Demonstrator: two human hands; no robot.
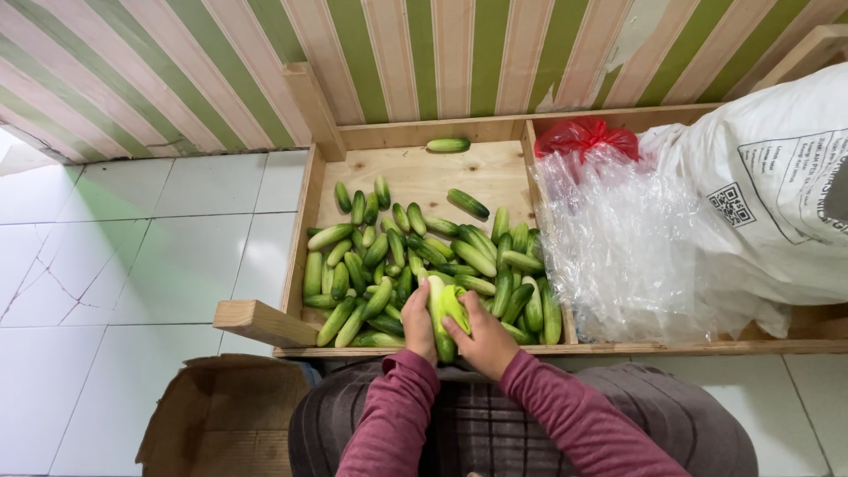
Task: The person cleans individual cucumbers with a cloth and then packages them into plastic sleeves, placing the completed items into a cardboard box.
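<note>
At the near edge of the wooden bin (408,132), both hands meet over one cucumber (444,311). Left hand (419,320) curled along its left side, fingers closed against it. Right hand (482,334) wrapped on the right side, thumb across the pale yellow-green skin; both hands have hold of it. The cucumber points toward the person, its far end among the pile (415,265), its near end over the bin's front rail. Maroon sleeves (565,415) run back to the lap.

Around: the pile fills the near half of the bin, cucumbers lying crisscross, packed close on both sides of the hands. A few strays sit apart farther back on bare board; one lies alone (448,145) by the back wall. A loose wooden bar (263,321) juts out from the bin's near-left corner over the tiled floor (132,256).

Right of the divider: crumpled clear plastic (618,238), just beside the pile's right edge, a red bag (585,137) behind it, a large white sack (777,194) leaning over both. Open cardboard box (212,415) on the floor, low left, beside the knee. Striped green-and-cream wall (397,53) behind.
</note>
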